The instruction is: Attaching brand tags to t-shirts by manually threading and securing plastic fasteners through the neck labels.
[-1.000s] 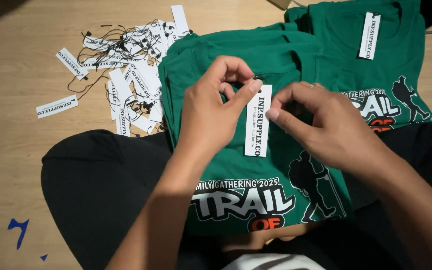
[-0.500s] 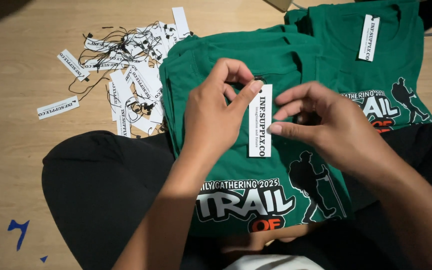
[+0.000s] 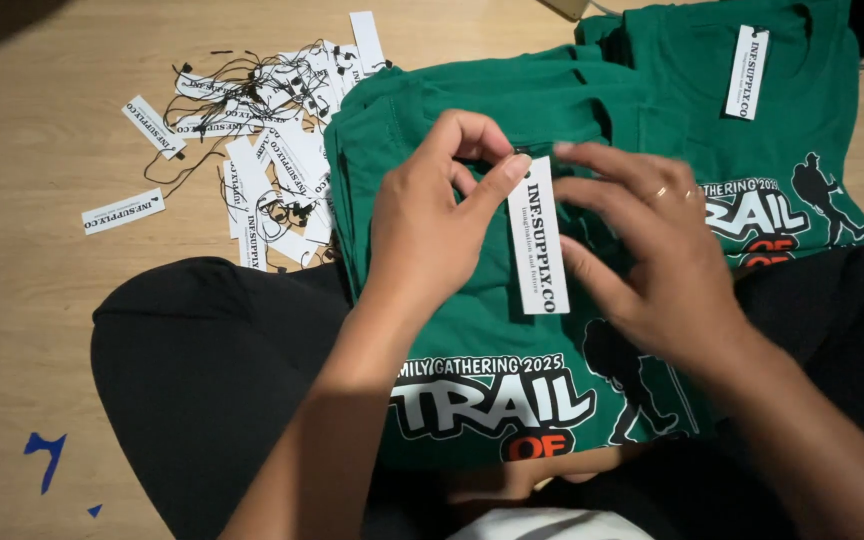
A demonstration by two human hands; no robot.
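Left hand [image 3: 427, 225] pinches the top of a white paper tag [image 3: 539, 240] on a green shirt [image 3: 472, 330] across the lap; right hand [image 3: 667, 265], fingers spread loose, touches the tag's edge. Heap of stringed tags [image 3: 252, 150] on wooden floor [image 3: 22, 120] at 10 o'clock. Tagged second shirt [image 3: 802, 110] at 2 o'clock.

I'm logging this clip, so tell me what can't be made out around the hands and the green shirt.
All in the head view:
- How the white hang tag is fixed to the green shirt: the left hand fingers cover its top end.
- The shirt's neckline: hidden behind both hands; the right hand covers the fabric beside the tag.
- The lowest part of the shirt's print: cut off by a forearm.
- The second green shirt: its upper part leaves the top edge.
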